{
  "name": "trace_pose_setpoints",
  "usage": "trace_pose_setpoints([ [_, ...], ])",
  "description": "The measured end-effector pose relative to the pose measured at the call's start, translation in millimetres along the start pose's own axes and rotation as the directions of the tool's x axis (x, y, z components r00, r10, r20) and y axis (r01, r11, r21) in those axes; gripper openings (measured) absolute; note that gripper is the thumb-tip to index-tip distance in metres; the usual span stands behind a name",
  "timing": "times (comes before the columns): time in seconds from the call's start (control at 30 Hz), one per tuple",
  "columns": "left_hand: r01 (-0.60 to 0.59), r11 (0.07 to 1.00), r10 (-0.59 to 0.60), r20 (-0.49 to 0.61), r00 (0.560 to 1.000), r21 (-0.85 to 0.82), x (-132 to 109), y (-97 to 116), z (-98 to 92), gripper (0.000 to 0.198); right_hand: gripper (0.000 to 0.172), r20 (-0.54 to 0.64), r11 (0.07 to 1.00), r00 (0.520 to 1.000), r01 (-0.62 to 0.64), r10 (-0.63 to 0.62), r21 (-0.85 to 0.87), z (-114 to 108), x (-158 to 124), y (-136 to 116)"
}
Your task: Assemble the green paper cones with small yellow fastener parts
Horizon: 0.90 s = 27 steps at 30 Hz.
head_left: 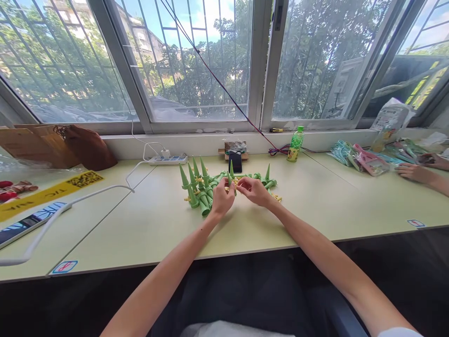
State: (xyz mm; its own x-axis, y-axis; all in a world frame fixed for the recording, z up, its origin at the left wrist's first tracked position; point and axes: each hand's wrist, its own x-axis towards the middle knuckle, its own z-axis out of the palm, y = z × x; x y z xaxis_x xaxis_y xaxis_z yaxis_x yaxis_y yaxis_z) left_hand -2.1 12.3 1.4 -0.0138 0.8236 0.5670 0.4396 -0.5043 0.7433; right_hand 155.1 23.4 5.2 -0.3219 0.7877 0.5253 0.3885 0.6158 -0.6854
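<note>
My left hand [223, 196] is closed around a green cone-shaped piece [229, 178] with its pointed tip up, over the middle of the table. Close beside it, the fingers of my right hand [255, 191] pinch at a small yellow piece [236, 184] against the cone; my fingertips partly hide it. Several green cones [192, 178] stand upright left of my left hand, with yellow bits on some. Green tubular pieces [204, 206] lie in front of them. Past my right hand are another upright cone [267, 172] and small yellow pieces [277, 198].
A dark phone [235, 162] leans on a small box behind the pieces. A power strip [168, 159] and a green bottle [295, 144] stand by the windowsill. A white cable [101, 189] crosses the left side. Another person's hand [414, 172] is at the right, near colourful plastic items [370, 159].
</note>
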Motion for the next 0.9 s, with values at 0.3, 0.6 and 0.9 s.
trace_pose_setpoints([
  [0.3,0.016,1.000,-0.016,0.019,1.000,0.006,-0.3,0.7,-0.1,0.015,0.028,0.014,1.000,1.000,-0.003,0.003,-0.017,1.1,0.7,3.5],
  [0.6,-0.001,1.000,0.001,-0.003,1.000,-0.004,0.5,-1.3,0.0,0.015,0.018,-0.003,0.999,1.000,0.023,-0.023,-0.024,0.8,0.5,1.4],
  [0.9,0.004,1.000,-0.004,0.006,1.000,0.029,0.2,-1.1,-0.4,0.016,0.030,0.038,0.999,0.999,-0.010,0.011,-0.034,1.2,0.9,4.3],
])
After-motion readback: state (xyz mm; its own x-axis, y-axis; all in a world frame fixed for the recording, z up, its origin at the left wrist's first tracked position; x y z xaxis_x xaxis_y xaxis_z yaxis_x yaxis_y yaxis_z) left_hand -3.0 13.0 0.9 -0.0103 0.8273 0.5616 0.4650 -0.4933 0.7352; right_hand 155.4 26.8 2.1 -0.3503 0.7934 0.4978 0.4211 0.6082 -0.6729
